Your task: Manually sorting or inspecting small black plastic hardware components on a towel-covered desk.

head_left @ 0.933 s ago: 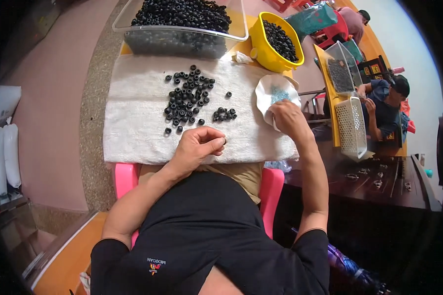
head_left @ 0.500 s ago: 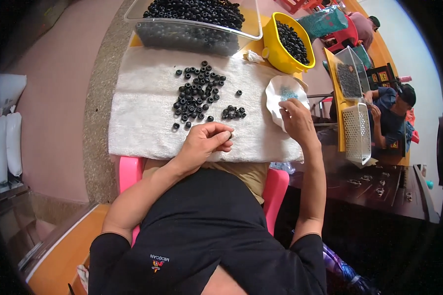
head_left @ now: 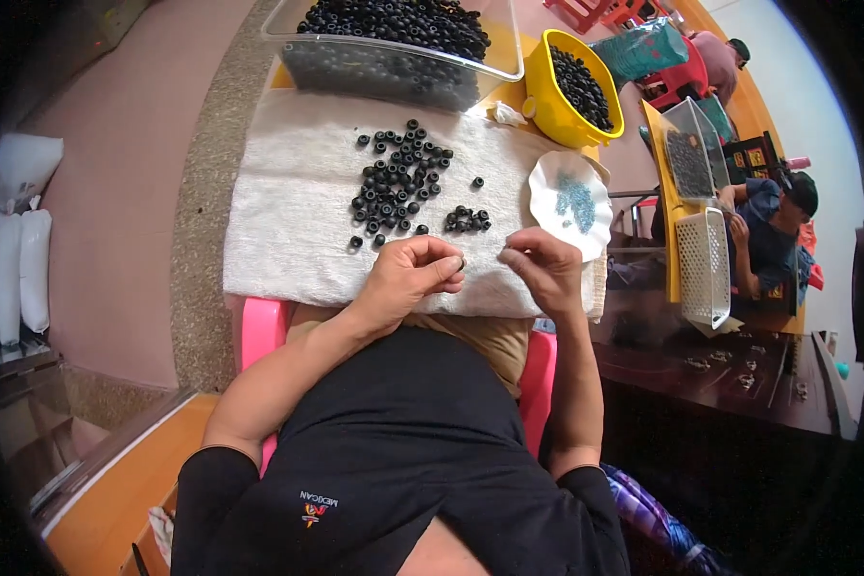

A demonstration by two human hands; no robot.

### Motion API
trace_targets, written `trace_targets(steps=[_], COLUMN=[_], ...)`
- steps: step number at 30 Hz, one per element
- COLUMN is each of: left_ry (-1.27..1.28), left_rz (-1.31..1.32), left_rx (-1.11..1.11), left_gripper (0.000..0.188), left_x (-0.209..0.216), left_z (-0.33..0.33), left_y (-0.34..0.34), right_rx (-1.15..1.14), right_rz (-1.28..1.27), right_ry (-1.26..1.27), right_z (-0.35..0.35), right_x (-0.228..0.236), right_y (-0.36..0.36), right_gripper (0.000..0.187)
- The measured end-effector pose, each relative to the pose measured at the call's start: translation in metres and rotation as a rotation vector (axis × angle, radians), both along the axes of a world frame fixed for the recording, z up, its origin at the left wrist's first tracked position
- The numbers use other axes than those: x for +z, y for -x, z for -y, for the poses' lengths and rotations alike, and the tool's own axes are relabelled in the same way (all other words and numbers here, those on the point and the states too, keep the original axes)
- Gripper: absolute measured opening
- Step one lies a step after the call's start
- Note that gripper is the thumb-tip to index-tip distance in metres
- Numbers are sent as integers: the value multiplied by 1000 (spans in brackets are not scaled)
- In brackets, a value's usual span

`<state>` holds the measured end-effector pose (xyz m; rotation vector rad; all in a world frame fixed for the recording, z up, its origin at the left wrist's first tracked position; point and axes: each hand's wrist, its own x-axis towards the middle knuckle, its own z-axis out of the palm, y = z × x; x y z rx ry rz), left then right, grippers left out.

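Note:
My left hand (head_left: 411, 280) is closed in a pinch over the near edge of the white towel (head_left: 288, 221), with a small dark round piece showing at its fingertips. It looks like one of the black bead-like pieces (head_left: 391, 197) heaped on the towel. To its right my right hand (head_left: 550, 272) is pinched too, a short gap away; whatever lies between its fingertips is too small to make out. Just beyond that hand, a white wavy-rimmed dish (head_left: 542, 182) holds tiny bluish clear bits (head_left: 575, 204). A smaller cluster of black pieces (head_left: 468, 220) lies between the dish and the main heap.
Behind the towel stand a clear plastic bin (head_left: 394, 77) and a yellow tub (head_left: 544, 101), both filled with black pieces. A crumpled white tissue (head_left: 507, 114) lies near the tub. At the right, another person (head_left: 770, 230) sits by a white perforated basket (head_left: 703, 269).
My right hand has come away from the dish, moving left and nearer to my left hand, fingertips pinched. The left hand keeps its pinch. The whole view has shifted slightly.

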<state>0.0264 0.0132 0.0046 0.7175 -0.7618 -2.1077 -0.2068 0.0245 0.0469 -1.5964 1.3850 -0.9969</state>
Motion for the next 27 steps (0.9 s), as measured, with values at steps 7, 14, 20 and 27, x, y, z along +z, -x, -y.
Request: trace_targets(steps=[7, 14, 20, 27], left_ry=[66, 75, 66, 121], left_rz=[49, -34, -25, -8], left_rx=[-114, -132, -172, -250], left_gripper=[25, 18, 17, 16], left_x=[5, 1, 1, 2], left_z=[-2, -1, 0, 1], left_y=[-2, 0, -1, -2], right_rx=[132, 210, 212, 237], right_rz=[142, 201, 230, 299], right_ry=[-157, -282, -376, -501], right_z=[-5, -2, -3, -3], right_x=[6, 2, 10, 15], right_y=[-24, -19, -20, -19], right_gripper=[9, 9, 10, 11])
